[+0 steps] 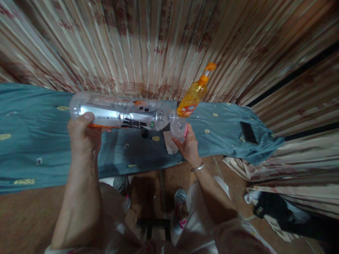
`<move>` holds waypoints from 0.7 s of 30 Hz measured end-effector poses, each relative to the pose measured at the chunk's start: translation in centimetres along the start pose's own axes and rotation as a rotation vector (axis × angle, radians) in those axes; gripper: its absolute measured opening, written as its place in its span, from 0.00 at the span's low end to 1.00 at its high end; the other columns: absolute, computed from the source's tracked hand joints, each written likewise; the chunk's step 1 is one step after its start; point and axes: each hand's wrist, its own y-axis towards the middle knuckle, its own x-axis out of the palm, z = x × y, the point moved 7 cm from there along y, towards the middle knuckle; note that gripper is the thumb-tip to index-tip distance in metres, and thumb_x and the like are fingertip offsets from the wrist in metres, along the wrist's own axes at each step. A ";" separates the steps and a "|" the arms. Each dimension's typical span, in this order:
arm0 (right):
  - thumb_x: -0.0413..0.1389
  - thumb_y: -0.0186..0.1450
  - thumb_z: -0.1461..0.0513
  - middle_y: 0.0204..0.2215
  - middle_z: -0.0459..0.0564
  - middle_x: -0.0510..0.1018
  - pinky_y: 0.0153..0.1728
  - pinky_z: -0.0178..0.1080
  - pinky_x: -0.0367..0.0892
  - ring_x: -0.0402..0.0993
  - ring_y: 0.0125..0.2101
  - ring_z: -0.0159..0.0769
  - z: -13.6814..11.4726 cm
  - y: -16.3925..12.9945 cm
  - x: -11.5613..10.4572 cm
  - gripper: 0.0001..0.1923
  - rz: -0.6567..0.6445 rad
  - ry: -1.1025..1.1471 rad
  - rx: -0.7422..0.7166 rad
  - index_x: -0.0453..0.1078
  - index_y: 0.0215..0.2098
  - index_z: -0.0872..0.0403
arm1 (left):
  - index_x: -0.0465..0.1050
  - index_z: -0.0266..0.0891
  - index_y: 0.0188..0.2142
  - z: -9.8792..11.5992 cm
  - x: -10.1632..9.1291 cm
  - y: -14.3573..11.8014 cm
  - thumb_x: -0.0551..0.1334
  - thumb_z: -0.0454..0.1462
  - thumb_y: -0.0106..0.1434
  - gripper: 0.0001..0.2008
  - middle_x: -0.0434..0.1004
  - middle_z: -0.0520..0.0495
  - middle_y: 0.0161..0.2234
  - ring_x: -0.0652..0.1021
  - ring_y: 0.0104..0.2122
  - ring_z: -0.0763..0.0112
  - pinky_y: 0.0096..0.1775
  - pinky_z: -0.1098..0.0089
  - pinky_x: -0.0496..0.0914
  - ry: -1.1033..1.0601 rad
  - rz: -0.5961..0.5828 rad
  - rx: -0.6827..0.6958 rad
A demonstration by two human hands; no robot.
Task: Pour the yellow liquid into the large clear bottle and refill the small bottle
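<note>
My left hand is wrapped round the base end of a large clear plastic bottle with a silver, orange and black label. The bottle lies sideways in the air, its neck pointing right. At its mouth is a small clear container with a pink part on its right side, gripped in my right hand. Whether liquid passes between the two cannot be made out. Just behind the small container stands an orange pump bottle of yellow-orange liquid. Below it, a pale folded cloth or tissue lies on the table.
A teal patterned cloth covers the long table. A small black cap-like object lies under the large bottle, and a black phone rests at the right. Pleated curtains hang behind; dark items lie at lower right.
</note>
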 end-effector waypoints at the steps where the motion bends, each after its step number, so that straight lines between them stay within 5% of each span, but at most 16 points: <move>1: 0.65 0.63 0.54 0.63 0.68 0.70 0.62 0.61 0.68 0.69 0.64 0.57 0.0 0.0 0.0 0.44 0.002 0.002 -0.001 0.53 0.70 0.58 | 0.76 0.38 0.37 0.0 0.0 0.0 0.70 0.43 0.37 0.24 0.73 0.51 0.23 0.74 0.21 0.70 0.20 0.72 0.73 -0.001 0.003 0.000; 12: 0.66 0.62 0.56 0.61 0.66 0.72 0.60 0.60 0.70 0.71 0.62 0.57 -0.2 0.2 -0.1 0.43 -0.027 0.040 0.006 0.55 0.69 0.57 | 0.76 0.39 0.38 0.1 0.2 -0.1 0.70 0.43 0.39 0.24 0.73 0.50 0.25 0.78 0.27 0.65 0.23 0.70 0.75 0.009 -0.012 0.006; 21: 0.67 0.61 0.57 0.61 0.65 0.73 0.60 0.61 0.70 0.71 0.63 0.57 -0.1 0.2 -0.1 0.43 -0.020 0.028 0.027 0.55 0.69 0.56 | 0.76 0.38 0.37 0.0 0.1 0.0 0.69 0.42 0.38 0.23 0.74 0.51 0.24 0.75 0.21 0.71 0.16 0.75 0.67 0.006 -0.005 -0.002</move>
